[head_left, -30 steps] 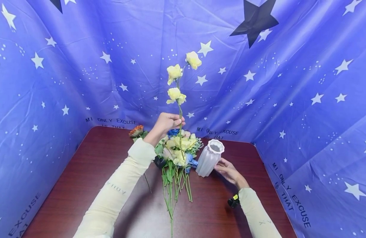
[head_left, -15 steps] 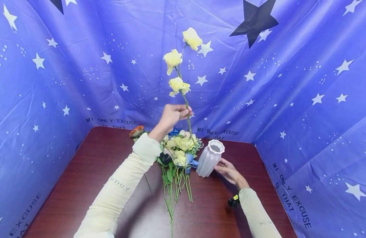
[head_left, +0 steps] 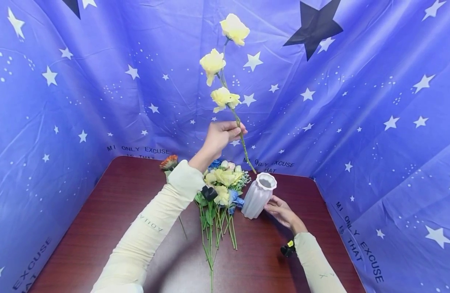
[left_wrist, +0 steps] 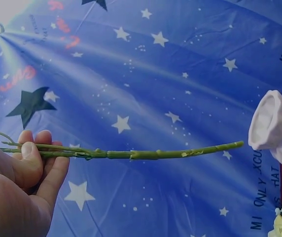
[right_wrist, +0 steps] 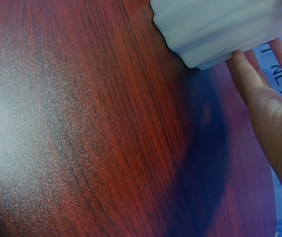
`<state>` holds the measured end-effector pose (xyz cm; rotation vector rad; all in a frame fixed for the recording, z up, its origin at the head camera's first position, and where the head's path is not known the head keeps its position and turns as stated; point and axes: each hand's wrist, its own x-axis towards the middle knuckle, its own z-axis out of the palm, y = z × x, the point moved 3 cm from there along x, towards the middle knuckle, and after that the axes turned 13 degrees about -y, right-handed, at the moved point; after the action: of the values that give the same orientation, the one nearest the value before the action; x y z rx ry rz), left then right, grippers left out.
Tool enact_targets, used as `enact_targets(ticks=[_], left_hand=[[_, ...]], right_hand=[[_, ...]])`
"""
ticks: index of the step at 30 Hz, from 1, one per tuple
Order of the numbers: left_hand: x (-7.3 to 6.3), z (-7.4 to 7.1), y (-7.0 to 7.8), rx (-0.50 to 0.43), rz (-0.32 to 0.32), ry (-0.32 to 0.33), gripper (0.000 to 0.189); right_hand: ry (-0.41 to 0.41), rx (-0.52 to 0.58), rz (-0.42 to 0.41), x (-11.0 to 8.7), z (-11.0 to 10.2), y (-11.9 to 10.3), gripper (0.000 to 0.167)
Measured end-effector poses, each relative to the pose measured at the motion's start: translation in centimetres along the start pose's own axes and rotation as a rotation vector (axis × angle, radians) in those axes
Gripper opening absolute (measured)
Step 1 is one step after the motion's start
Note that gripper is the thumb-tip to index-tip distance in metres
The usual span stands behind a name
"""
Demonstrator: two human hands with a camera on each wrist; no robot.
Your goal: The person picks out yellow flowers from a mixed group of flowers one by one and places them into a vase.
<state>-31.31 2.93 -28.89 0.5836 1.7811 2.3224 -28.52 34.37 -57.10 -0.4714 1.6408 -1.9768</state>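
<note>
My left hand (head_left: pixel 225 136) pinches the green stem of an artificial flower (head_left: pixel 222 97) with three yellow blooms. In the left wrist view the bare stem (left_wrist: pixel 156 154) points at the vase's scalloped mouth, its tip just short of the rim. The pale, ribbed vase (head_left: pixel 256 199) stands on the table, mouth upward. Against its right side, my right hand (head_left: pixel 283 211) steadies it with thumb and fingers. The right wrist view shows fingers (right_wrist: pixel 249 74) touching the vase wall (right_wrist: pixel 220 29); part of their hold lies out of frame.
A bunch of artificial flowers (head_left: pixel 225 177) in yellow, blue and white lies left of the vase, stems toward the front. An orange flower (head_left: pixel 169 162) lies farther left on the dark red table (head_left: pixel 129 195). Blue star-printed curtains (head_left: pixel 166 97) surround the table.
My left hand has risen and moved right with the yellow flower, and the stem now slants, its lower end brought near the vase mouth. My right hand and the vase have stayed put.
</note>
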Motion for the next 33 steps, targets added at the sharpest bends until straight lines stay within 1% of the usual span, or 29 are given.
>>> enact_targets(ticks=[4, 10, 17, 21, 26, 33], left_hand=[[0.2, 0.9, 0.1, 0.011, 0.006, -0.022, 0.021], [0.5, 2.2, 0.1, 0.033, 0.02, -0.08, 0.021], [0.8, 3.5, 0.1, 0.03, -0.008, -0.119, 0.024], [1.0, 4.2, -0.1, 0.082, -0.016, -0.163, 0.022], [1.2, 4.9, -0.6, 0.162, -0.019, -0.213, 0.021], [1.6, 5.6, -2.0, 0.168, -0.053, -0.232, 0.022]], right_hand=[[-0.006, 0.01, -0.003, 0.0, 0.0, 0.1, 0.045], [-0.018, 0.007, -0.013, -0.1, 0.0, 0.0, 0.046], [-0.035, -0.005, -0.016, -0.1, 0.0, 0.0, 0.045], [-0.047, -0.01, -0.02, -0.1, -0.2, 0.0, 0.045], [-0.059, -0.014, -0.017, 0.0, -0.2, -0.1, 0.047], [-0.074, -0.016, -0.024, 0.0, -0.2, -0.2, 0.047]])
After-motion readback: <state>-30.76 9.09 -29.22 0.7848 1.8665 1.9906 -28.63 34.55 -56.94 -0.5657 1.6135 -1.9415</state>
